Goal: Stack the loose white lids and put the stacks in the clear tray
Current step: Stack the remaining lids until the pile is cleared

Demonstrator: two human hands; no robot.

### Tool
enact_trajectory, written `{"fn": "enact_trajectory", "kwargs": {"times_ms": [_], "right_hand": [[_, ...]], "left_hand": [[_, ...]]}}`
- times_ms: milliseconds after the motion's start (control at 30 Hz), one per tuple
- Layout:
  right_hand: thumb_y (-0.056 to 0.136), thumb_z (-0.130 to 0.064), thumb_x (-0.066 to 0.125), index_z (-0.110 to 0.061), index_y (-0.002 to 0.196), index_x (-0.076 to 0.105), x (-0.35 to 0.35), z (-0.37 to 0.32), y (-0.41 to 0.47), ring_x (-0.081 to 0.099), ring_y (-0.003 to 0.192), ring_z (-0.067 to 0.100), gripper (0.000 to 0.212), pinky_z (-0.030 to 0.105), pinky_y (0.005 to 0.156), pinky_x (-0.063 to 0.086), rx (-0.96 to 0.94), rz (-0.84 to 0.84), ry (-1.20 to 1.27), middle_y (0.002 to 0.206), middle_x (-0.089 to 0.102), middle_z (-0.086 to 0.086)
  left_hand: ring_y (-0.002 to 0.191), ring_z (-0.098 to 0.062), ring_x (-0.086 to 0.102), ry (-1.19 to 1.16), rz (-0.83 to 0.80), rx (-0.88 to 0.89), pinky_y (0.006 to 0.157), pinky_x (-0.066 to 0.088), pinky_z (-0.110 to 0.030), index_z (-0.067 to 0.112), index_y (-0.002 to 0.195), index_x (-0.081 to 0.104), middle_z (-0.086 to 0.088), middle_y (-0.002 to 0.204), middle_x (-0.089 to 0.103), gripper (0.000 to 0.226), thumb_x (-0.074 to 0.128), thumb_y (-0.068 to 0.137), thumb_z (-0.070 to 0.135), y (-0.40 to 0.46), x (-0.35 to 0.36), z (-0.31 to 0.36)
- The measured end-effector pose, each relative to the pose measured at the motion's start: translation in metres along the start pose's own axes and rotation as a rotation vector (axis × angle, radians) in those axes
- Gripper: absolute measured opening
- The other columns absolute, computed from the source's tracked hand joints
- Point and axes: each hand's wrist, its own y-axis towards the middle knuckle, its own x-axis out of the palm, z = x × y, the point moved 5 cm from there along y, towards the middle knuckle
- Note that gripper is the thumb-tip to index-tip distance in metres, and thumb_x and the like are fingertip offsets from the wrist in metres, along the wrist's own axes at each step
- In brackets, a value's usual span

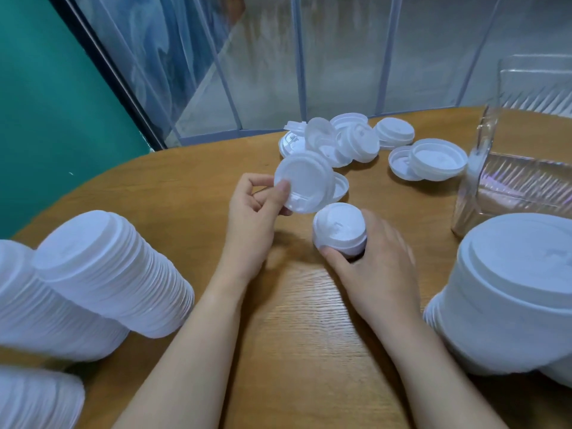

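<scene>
Early-to-mid job, I reckon: clear tray [513,178] on the right of the worktop [294,305] looks to have no stacks in it yet, and approx a dozen loose lids [343,140] lie in a heap at the far side, w/ two more [433,157] just beside the tray. Tall finished stacks [111,274] lie at my left, another stack [507,292] at my right. My left grip [250,218] pinches a single lid [305,181] by its rim, tilted up, thumb on its face. My right grip [374,258] curls round a short stack [340,229] standing on the worktop, just below and right of that lid, not touching.
</scene>
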Motion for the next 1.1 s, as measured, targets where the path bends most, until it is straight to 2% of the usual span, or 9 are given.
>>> {"fn": "enact_trajectory", "kwargs": {"times_ms": [100,167,300,467,600,667,800,933,1100], "right_hand": [[0.078,-0.06,0.074,-0.027,0.135,0.054,0.0,-0.002,0.0,0.055,0.118,0.02,0.069,0.042,0.101,0.042,-0.003,-0.004,-0.011,0.119,0.063,-0.008],[0.079,-0.062,0.073,-0.027,0.133,0.055,-0.001,-0.002,-0.001,0.055,0.115,0.02,0.067,0.042,0.099,0.043,-0.005,-0.009,-0.018,0.116,0.063,-0.009],[0.079,-0.061,0.074,-0.026,0.135,0.054,-0.001,-0.002,-0.001,0.055,0.116,0.021,0.068,0.043,0.1,0.042,-0.004,-0.017,-0.024,0.117,0.063,-0.007],[0.08,-0.062,0.073,-0.021,0.133,0.057,0.001,-0.001,-0.001,0.057,0.115,0.023,0.069,0.044,0.099,0.044,-0.006,-0.011,-0.026,0.116,0.064,-0.004],[0.079,-0.058,0.079,-0.016,0.155,0.037,-0.002,-0.001,-0.002,0.051,0.132,0.025,0.097,0.043,0.109,0.037,0.022,-0.023,0.006,0.139,0.061,0.002],[0.079,-0.058,0.08,-0.014,0.16,0.03,-0.002,-0.002,-0.003,0.048,0.135,0.025,0.104,0.042,0.111,0.034,0.023,-0.03,0.012,0.144,0.059,0.003],[0.078,-0.054,0.082,-0.02,0.158,0.036,-0.001,-0.002,-0.001,0.049,0.134,0.023,0.099,0.042,0.11,0.035,-0.004,-0.022,0.013,0.145,0.058,-0.002],[0.075,-0.054,0.083,-0.025,0.156,0.039,0.0,-0.002,-0.001,0.051,0.132,0.021,0.097,0.041,0.109,0.035,-0.011,-0.021,0.014,0.14,0.06,-0.006],[0.082,-0.065,0.068,-0.031,0.15,0.046,-0.001,-0.001,-0.001,0.053,0.127,0.017,0.08,0.039,0.106,0.038,-0.028,0.0,0.014,0.133,0.063,-0.01]], "left_hand": [[0.061,-0.006,0.057,0.06,-0.072,-0.047,0.068,0.047,-0.019,0.011,0.094,0.052,0.006,0.063,0.069,0.015,0.065,0.101,0.016,-0.003,0.011,-0.006],[0.055,-0.006,0.052,0.089,-0.116,-0.082,0.062,0.043,-0.019,0.011,0.093,0.051,0.009,0.057,0.064,0.017,0.066,0.1,0.015,-0.005,0.017,-0.01],[0.059,-0.016,0.053,0.142,-0.128,-0.116,0.057,0.043,-0.019,0.011,0.092,0.055,-0.007,0.061,0.055,0.021,0.071,0.098,0.023,-0.004,0.02,-0.016],[0.059,-0.02,0.05,0.182,-0.167,-0.114,0.056,0.043,-0.022,0.002,0.096,0.062,-0.007,0.062,0.052,0.026,0.074,0.095,0.025,-0.004,0.031,-0.021],[0.053,-0.011,0.047,0.203,-0.178,-0.119,0.058,0.042,-0.02,0.005,0.093,0.066,0.002,0.057,0.054,0.023,0.078,0.092,0.025,-0.001,0.033,-0.026],[0.051,-0.008,0.047,0.214,-0.189,-0.121,0.057,0.042,-0.02,0.006,0.092,0.068,0.002,0.057,0.055,0.023,0.079,0.091,0.026,0.0,0.033,-0.027],[0.049,-0.006,0.045,0.234,-0.189,-0.134,0.053,0.041,-0.019,0.01,0.087,0.067,0.002,0.056,0.052,0.02,0.08,0.09,0.024,0.001,0.033,-0.029],[0.048,-0.012,0.045,0.266,-0.192,-0.141,0.046,0.043,-0.023,0.01,0.085,0.068,-0.003,0.058,0.051,0.021,0.081,0.089,0.026,0.003,0.033,-0.029],[0.043,-0.013,0.045,0.285,-0.169,-0.156,0.041,0.042,-0.025,0.008,0.081,0.068,-0.007,0.055,0.05,0.023,0.081,0.089,0.026,0.004,0.033,-0.03]]}}
